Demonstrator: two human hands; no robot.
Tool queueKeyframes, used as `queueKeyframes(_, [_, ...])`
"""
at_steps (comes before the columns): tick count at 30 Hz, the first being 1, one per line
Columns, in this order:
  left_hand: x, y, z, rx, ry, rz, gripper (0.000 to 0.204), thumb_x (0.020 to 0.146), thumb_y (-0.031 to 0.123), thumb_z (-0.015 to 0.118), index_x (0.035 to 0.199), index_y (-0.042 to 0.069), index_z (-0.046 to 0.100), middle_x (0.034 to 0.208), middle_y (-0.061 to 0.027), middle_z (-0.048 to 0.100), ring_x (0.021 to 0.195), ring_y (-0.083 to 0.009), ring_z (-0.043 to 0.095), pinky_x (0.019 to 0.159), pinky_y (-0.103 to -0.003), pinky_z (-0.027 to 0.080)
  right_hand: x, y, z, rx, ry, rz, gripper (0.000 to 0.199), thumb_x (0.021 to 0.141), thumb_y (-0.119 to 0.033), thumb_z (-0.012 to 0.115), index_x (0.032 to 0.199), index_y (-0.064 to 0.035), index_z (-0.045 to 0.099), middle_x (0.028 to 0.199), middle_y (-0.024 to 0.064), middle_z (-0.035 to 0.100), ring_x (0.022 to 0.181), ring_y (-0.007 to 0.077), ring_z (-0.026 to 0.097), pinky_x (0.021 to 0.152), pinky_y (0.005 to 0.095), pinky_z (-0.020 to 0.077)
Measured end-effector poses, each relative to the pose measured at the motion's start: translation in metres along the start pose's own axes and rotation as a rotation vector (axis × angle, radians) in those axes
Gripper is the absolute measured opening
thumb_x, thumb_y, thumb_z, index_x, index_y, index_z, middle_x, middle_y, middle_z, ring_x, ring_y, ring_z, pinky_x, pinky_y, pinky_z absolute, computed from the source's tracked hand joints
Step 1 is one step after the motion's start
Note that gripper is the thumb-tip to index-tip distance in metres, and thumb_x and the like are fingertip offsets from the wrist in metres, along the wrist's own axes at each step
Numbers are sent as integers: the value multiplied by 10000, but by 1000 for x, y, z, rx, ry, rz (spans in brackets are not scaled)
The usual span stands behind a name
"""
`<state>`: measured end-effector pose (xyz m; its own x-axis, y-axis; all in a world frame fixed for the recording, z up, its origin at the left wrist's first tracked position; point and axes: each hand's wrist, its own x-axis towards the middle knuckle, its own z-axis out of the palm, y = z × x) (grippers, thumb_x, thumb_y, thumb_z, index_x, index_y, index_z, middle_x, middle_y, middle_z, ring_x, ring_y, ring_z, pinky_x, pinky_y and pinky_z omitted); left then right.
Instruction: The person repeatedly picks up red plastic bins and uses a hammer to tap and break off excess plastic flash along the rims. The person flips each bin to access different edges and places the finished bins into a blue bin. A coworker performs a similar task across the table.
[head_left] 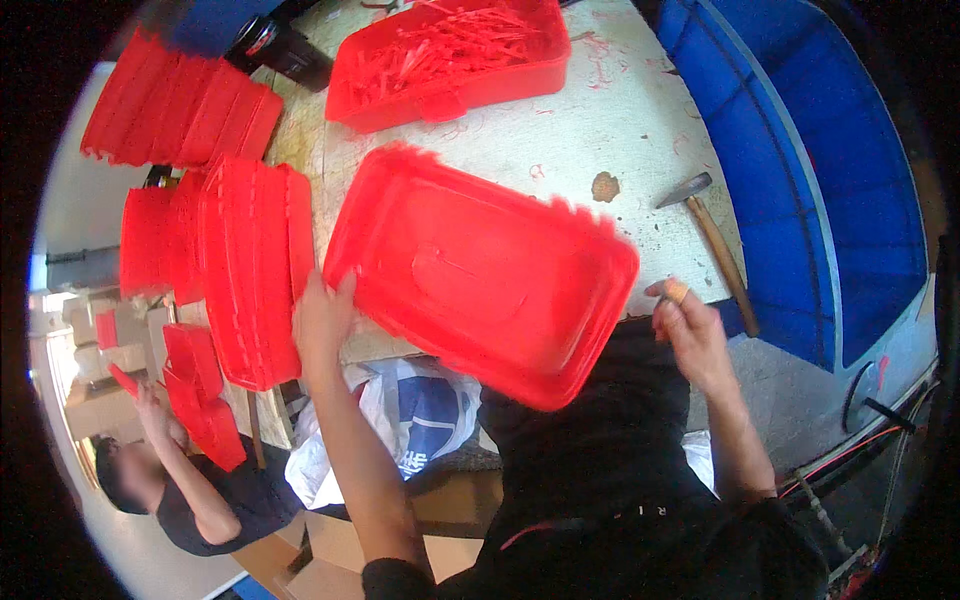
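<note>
My left hand (325, 318) grips the left edge of a shallow red plastic tray (480, 270). The tray is tilted over the near edge of the worktable, its hollow side facing up, and its outline is a little blurred. Off the tray's right end, apart from it, my right hand (692, 335) has its fingers curled together. A tan wrap or band shows on one finger, and something small and dark seems to be at the fingertips; I cannot make out what it is.
A red bin (450, 85) of red plastic scraps stands at the back of the worktable (620, 120). Stacked red trays (255, 270) line the left. A hammer (715, 240) lies right, beside a blue crate (800, 180). A co-worker (200, 490) handles red parts at lower left.
</note>
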<state>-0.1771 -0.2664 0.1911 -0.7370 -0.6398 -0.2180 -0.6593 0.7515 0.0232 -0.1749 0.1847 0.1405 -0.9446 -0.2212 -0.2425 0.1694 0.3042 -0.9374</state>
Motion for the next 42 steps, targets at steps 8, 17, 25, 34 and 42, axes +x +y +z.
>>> queueKeyframes(8, [-11, 173, -24, -73, 537, 1031, 571, 882, 351, 713, 1307, 5, 556, 1306, -218, 582, 1232, -362, 542, 1023, -471, 444, 40, -20, -13, 31, 56, 55, 290, 1034, -229, 450, 934, -15, 619, 647, 38, 541, 617, 119, 519, 593, 297, 427])
queueKeyframes(17, [21, 205, 50, -12, 374, 913, 407, 863, 420, 718, 842, 32, 596, 805, -155, 653, 767, -350, 657, 663, -454, 510, 122, -24, -1, 45, -16, 47, 351, 1048, -289, 458, 908, -14, 627, 671, 62, 561, 656, 140, 520, 636, 326, 436])
queueKeyframes(25, [18, 211, 48, 24, 428, 893, 421, 863, 438, 712, 823, 38, 584, 776, -144, 644, 717, -345, 653, 596, -443, 497, 124, -13, 7, 124, -39, 87, 382, 1067, -319, 450, 916, -7, 612, 681, 32, 540, 671, 114, 477, 648, 315, 426])
queueKeyframes(34, [10, 213, 45, 77, 401, 848, 352, 864, 398, 712, 838, 60, 615, 779, -103, 656, 739, -273, 663, 652, -404, 501, 94, -18, 2, 204, -105, 204, 347, 1068, -281, 449, 905, -20, 610, 703, 6, 526, 683, 95, 463, 630, 283, 406])
queueKeyframes(42, [12, 211, 46, 18, 411, 892, 341, 849, 373, 728, 834, 49, 626, 770, -110, 663, 737, -281, 665, 657, -412, 505, 21, -20, -4, -21, -142, 298, 245, 1028, -185, 498, 907, 5, 595, 727, 76, 563, 669, 129, 542, 642, 319, 471])
